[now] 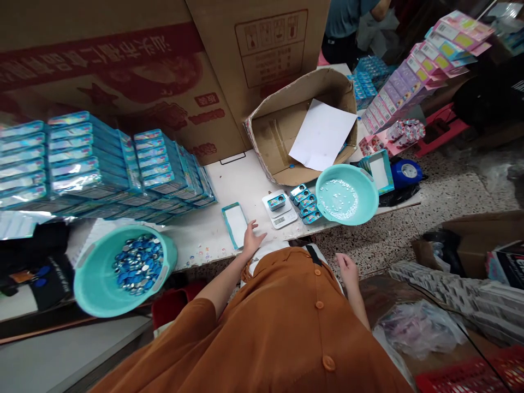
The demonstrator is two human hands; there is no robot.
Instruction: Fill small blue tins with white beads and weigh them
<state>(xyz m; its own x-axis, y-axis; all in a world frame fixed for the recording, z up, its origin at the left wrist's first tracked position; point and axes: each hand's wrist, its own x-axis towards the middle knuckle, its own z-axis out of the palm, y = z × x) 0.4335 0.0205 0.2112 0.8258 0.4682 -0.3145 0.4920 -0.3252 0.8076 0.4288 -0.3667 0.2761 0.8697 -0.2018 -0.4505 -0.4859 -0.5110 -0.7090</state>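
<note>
My left hand (pixel 254 238) is open at the table's front edge, its thumb and fingers apart, with nothing between them. Just beside it lies a shallow tray (pixel 234 225) with a teal rim and white inside. To the right of that hand is a small white digital scale (pixel 280 216) bearing a little blue tin (pixel 276 202). Several similar tins (pixel 308 199) are lined up farther right, against a teal basin (pixel 370 199) that holds small white pellets. Off the table's front edge hangs my right hand (pixel 347 266), its fingers curled in and no object visible in it.
At left, another teal basin (pixel 170 254) contains blue and silver pieces. Stacks of film-wrapped blue boxes (pixel 92 164) line the table's back left. Behind the scale, an open carton (pixel 266 136) holds white paper (pixel 323 134). Pink and purple boxes (pixel 405 82) lean at right; a person (pixel 347 27) is beyond.
</note>
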